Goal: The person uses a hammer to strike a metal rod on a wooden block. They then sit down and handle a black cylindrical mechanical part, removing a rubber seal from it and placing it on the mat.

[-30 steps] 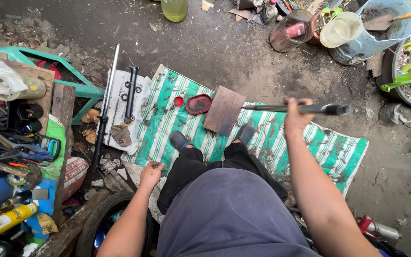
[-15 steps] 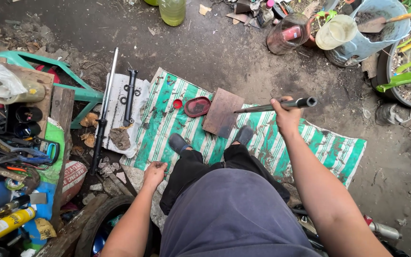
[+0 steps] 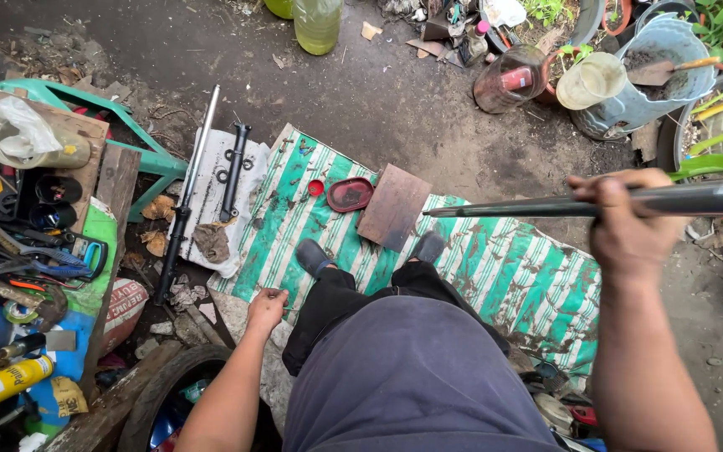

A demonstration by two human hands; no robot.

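Note:
My right hand (image 3: 628, 219) is raised at the right and grips a long dark metal tube (image 3: 546, 204) held level, its thin end pointing left above the green striped mat (image 3: 512, 276). My left hand (image 3: 266, 307) rests low at the mat's near left edge, fingers curled by a small thin item I cannot make out. On the mat lie a brown wooden block (image 3: 393, 205), a red oval dish (image 3: 350, 194) and a small red cap (image 3: 315, 187). My feet in dark shoes (image 3: 315, 256) sit on the mat.
A long silver rod (image 3: 190, 180) and a black tube (image 3: 234, 172) lie on a white sack at the left. Crates of tools and spray cans crowd the far left. Bottles (image 3: 317, 23), a plastic jar (image 3: 510, 79) and buckets (image 3: 658, 75) stand at the back. A tyre (image 3: 161, 393) sits near my left knee.
My right hand has swung the dark tube up and to the right, closer to the camera. My left hand has stayed at the mat's edge.

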